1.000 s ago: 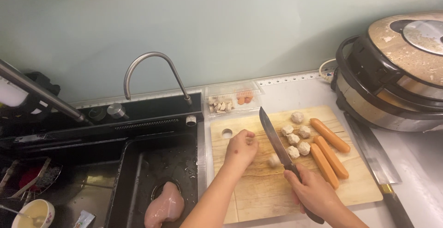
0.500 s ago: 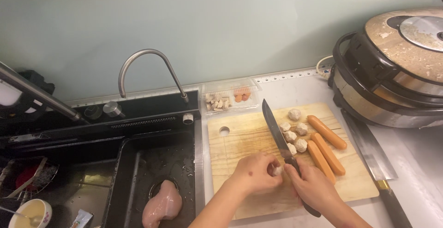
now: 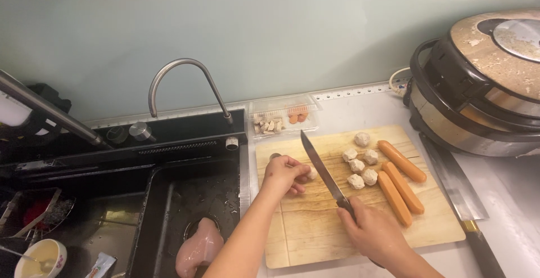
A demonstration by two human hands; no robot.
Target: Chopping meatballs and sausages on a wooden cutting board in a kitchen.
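Observation:
On a wooden cutting board (image 3: 315, 227), my left hand (image 3: 284, 174) pinches a small pale meatball (image 3: 311, 173) against the wood. My right hand (image 3: 374, 234) grips the handle of a kitchen knife (image 3: 322, 168), whose blade slants up and left, just right of that meatball. Several more pale meatballs (image 3: 360, 165) lie in a cluster at the board's upper right. Three orange sausages (image 3: 400, 182) lie side by side to their right.
A black sink (image 3: 169, 199) with a curved tap (image 3: 180, 81) holds a raw chicken breast (image 3: 199, 247). A clear tray (image 3: 284, 115) of cut pieces sits behind the board. A cleaver (image 3: 458, 193) lies right of the board, beside a large cooker (image 3: 484, 81).
My left hand has moved up and left across the board with one meatball. The knife blade has followed it leftward, away from the cluster.

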